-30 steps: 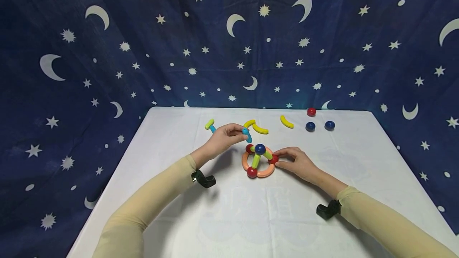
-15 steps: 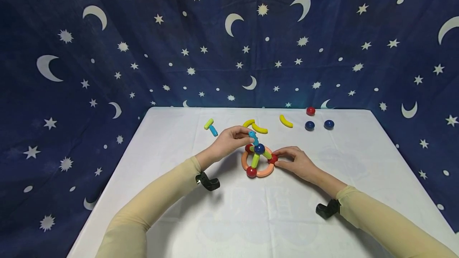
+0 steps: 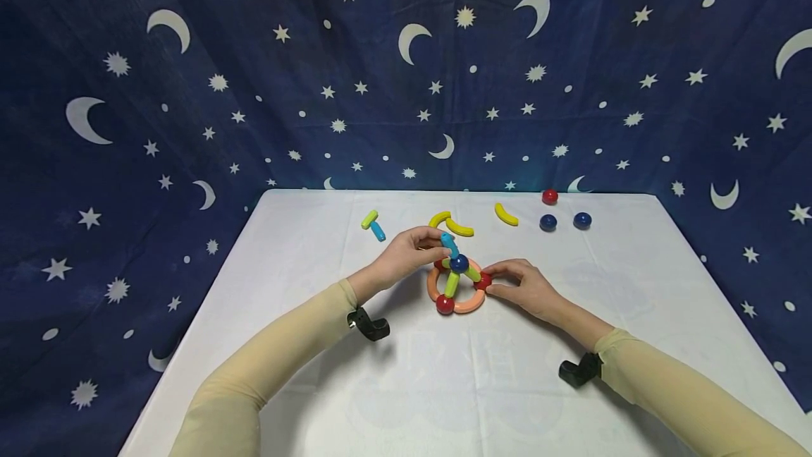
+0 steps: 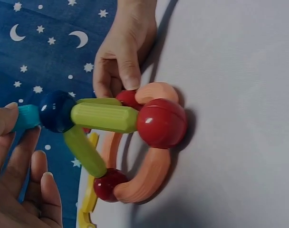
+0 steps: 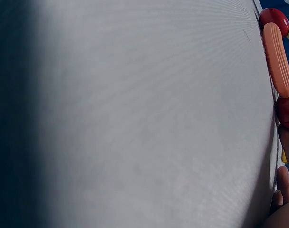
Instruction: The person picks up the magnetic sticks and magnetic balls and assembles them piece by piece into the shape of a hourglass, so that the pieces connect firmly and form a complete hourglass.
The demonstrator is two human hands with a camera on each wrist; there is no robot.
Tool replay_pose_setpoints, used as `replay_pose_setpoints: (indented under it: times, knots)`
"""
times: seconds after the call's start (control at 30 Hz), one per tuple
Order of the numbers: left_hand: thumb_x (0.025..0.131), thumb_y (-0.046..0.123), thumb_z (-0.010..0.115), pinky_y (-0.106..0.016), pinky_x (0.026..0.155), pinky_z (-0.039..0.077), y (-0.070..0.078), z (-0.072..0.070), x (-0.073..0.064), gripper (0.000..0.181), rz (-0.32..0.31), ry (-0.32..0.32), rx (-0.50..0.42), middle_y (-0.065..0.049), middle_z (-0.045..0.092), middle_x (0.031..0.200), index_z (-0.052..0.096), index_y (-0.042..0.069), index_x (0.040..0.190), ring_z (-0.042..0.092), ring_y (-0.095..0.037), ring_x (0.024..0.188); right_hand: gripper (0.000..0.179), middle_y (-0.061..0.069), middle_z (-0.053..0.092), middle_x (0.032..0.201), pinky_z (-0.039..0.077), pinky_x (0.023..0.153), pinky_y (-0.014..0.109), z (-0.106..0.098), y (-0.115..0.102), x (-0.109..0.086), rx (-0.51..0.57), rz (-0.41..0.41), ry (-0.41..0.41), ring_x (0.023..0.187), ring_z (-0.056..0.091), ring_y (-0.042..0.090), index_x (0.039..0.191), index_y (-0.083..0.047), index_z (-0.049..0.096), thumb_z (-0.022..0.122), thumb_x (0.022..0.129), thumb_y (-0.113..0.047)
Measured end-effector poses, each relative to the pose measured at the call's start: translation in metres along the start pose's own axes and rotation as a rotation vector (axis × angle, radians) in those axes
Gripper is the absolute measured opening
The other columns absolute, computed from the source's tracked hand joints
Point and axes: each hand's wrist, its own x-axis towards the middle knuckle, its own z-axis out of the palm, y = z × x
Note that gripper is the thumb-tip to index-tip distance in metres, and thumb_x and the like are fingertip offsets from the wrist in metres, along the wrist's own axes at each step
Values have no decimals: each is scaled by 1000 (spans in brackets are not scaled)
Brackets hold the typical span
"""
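Note:
My left hand (image 3: 409, 254) pinches a light blue stick (image 3: 450, 244) between thumb and fingers. In the left wrist view, the stick's end (image 4: 27, 117) meets the dark blue ball (image 4: 57, 111) on top of a built frame. Lime-green sticks (image 3: 452, 285) slope from that ball down to red balls (image 4: 162, 123) at the base. Curved orange pieces (image 3: 469, 303) link the red balls into a ring on the table. On the ring's right side, my right hand (image 3: 531, 293) holds a red ball (image 3: 483, 281) with thumb and fingertips.
Behind the left hand lie a loose green stick (image 3: 369, 219) and a blue stick (image 3: 378, 231). Yellow curved pieces (image 3: 459, 228) lie beyond the frame, another yellow piece (image 3: 506, 215) further right. A red ball (image 3: 550, 197) and two dark blue balls (image 3: 582, 221) sit at the back right.
My left hand has moved right with the light blue stick, bringing it from beside the frame onto the top dark blue ball. The right hand stays on its red ball.

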Motion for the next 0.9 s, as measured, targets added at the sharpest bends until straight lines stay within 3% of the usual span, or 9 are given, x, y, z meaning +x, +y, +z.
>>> replay_pose_setpoints:
  times: [0.17,0.37,0.5,0.6,0.73,0.9]
  knots:
    - [94,29,76,-33,85,51,-11,5,-8,31,7,-17,137,-1,69,115,69,14,120,60,-17,104,40,1,65,126,34,111,59,1,-1,0,-1,7,-1,131,43,27,125,-22,72,79,90,-41]
    - [91,33,79,-30,82,48,-25,22,-30,44,-29,-39,355,-8,61,115,63,8,123,56,-17,97,38,-1,66,123,35,110,57,0,0,0,-15,-15,9,129,45,26,123,-23,73,80,90,-40]
    - [85,44,84,-27,76,45,-32,34,-40,53,-31,-36,539,-3,53,109,60,10,119,50,-15,94,38,-2,67,122,36,108,58,-1,-1,-1,-25,-19,20,128,46,26,122,-23,73,81,89,-41]
    - [83,45,85,-26,72,42,-35,40,-43,52,-15,-17,623,1,50,105,59,13,114,47,-14,92,38,-2,67,123,37,109,58,0,-2,-2,-30,-8,20,129,46,26,123,-24,73,80,89,-42]
    - [84,40,86,-25,72,41,-38,41,-44,45,1,0,651,1,49,101,59,14,109,47,-14,90,40,-3,66,127,39,109,57,2,-5,-4,-62,-21,15,128,48,24,129,-25,71,78,92,-39]
    - [87,33,84,-26,74,44,-42,31,-40,37,-7,9,599,1,57,100,62,14,110,50,-14,90,38,-3,67,124,43,105,55,2,-8,-7,-136,-56,19,123,52,24,131,-26,71,76,95,-34]
